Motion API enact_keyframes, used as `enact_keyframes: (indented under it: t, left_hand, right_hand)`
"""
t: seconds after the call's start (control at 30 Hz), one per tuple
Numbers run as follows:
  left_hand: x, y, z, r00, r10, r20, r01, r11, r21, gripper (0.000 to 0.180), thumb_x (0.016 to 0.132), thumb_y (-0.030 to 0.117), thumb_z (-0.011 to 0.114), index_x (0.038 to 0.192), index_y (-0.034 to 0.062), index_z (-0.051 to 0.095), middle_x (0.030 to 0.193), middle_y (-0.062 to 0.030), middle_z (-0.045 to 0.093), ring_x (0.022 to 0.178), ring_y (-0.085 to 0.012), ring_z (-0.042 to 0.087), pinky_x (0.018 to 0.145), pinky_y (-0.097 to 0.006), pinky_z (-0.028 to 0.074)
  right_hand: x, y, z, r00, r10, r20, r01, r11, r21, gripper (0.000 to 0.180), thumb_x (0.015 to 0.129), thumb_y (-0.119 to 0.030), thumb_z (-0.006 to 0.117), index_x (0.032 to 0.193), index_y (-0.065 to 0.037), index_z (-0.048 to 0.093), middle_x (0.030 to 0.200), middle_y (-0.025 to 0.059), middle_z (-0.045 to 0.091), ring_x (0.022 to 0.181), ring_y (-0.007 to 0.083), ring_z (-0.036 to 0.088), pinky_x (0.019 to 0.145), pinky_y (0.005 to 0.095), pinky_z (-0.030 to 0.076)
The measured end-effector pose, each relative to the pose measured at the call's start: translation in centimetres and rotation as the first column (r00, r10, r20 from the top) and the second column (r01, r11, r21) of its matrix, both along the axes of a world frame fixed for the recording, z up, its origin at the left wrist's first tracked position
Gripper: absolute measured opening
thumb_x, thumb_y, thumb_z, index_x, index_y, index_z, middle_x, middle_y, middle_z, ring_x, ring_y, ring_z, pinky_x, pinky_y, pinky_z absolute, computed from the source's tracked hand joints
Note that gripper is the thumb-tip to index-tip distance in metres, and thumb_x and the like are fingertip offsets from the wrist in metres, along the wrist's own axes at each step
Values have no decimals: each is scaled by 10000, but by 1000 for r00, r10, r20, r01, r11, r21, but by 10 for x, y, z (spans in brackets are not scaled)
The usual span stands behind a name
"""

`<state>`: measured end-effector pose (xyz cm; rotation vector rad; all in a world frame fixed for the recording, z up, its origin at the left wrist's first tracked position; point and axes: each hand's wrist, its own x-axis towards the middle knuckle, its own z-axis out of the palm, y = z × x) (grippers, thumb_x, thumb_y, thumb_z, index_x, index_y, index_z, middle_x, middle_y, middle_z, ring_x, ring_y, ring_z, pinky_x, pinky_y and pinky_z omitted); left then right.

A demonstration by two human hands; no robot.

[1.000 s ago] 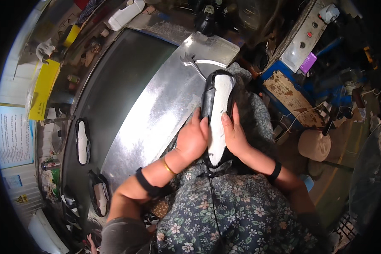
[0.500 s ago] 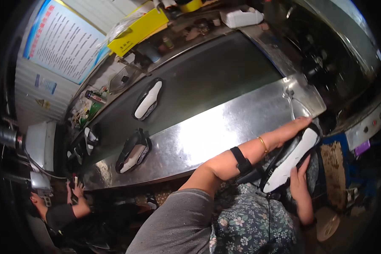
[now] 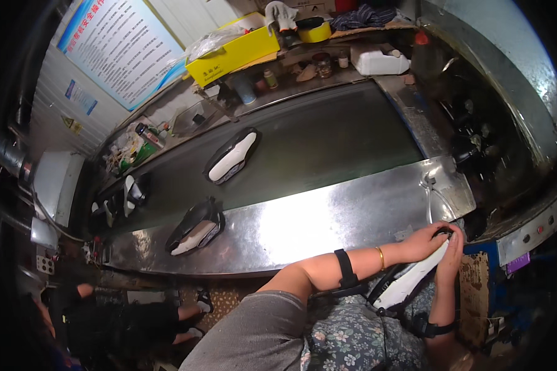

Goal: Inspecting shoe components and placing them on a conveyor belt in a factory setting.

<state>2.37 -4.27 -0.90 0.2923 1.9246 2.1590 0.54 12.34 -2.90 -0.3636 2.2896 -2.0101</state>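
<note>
A black shoe upper with a white bottom [image 3: 408, 283] is held bottom-up and slanted over my lap, at the near right. My left hand [image 3: 428, 242] grips its far end, with the fingers bent over the edge. My right hand [image 3: 450, 258] wraps the same end from the right side, its fingertips close to those of my left. Both hands are closed on the upper; the side of it toward my lap is hidden. A gold bracelet and a black strap circle my left arm, and another black strap is on my right wrist.
A dark conveyor belt [image 3: 328, 139] runs behind a shiny metal ledge [image 3: 303, 216]. One shoe upper [image 3: 234, 156] lies on the belt, another [image 3: 197, 227] on the ledge; several stand far left. A yellow box [image 3: 235, 57] and white jug [image 3: 377, 60] sit behind. A person [image 3: 117, 318] is at lower left.
My right hand has moved from the upper's side to its far end, beside my left hand. The view has shifted, so the bench sits lower. The person at left has moved.
</note>
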Motion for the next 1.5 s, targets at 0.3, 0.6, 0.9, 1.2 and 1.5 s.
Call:
enact_keyframes:
  t: [0.3, 0.6, 0.9, 1.2, 1.5]
  left_hand:
    - [2, -11, -14, 960, -243, 136, 222, 963, 150, 733, 899, 265, 658, 1491, 48, 285, 1449, -152, 396, 1358, -243, 353, 1130, -338, 279]
    - [20, 23, 40, 961, -87, -262, -11, 936, -351, 972, 714, 305, 844, 1483, 55, 303, 1429, -218, 423, 1366, -310, 374, 1128, -389, 303]
    - [50, 22, 42, 779, -474, -410, 375, 877, -300, 457, 870, 196, 707, 1287, 52, 588, 1360, -144, 556, 1185, -310, 588, 970, -365, 485]
    - [83, -114, -7, 579, 815, 22, -813, 579, -62, 384, 1017, 146, 474, 1359, -23, 436, 1286, -134, 557, 1137, -193, 542, 1004, -336, 430]
    - [153, -125, 115, 471, 585, -660, -853, 493, -172, 737, 961, 275, 525, 1535, 31, 132, 1504, -242, 338, 1364, -350, 400, 1120, -472, 306]
  right_hand:
    - [21, 8, 34, 989, 85, 120, -84, 996, -15, 385, 973, -55, 422, 1353, -13, 463, 1338, 108, 518, 1255, 203, 468, 1062, 301, 341]
    - [4, 50, 41, 848, 379, 370, -49, 752, -658, 486, 985, -265, 501, 1392, -7, 439, 1350, 84, 500, 1271, 194, 449, 1087, 330, 351]
    - [112, 127, 155, 504, 68, 861, 289, 926, -243, 513, 944, -306, 530, 1349, 3, 470, 1257, 137, 595, 1166, 230, 571, 1061, 387, 411]
    - [-3, 44, 111, 958, 67, 278, 41, 930, -366, 440, 909, -294, 594, 1207, 30, 582, 1172, 127, 639, 1101, 239, 595, 999, 378, 446]
    - [-380, -99, -40, 785, -219, -579, 477, 811, 340, 535, 886, -145, 655, 1359, -21, 437, 1092, 98, 608, 824, 158, 616, 724, 308, 517]
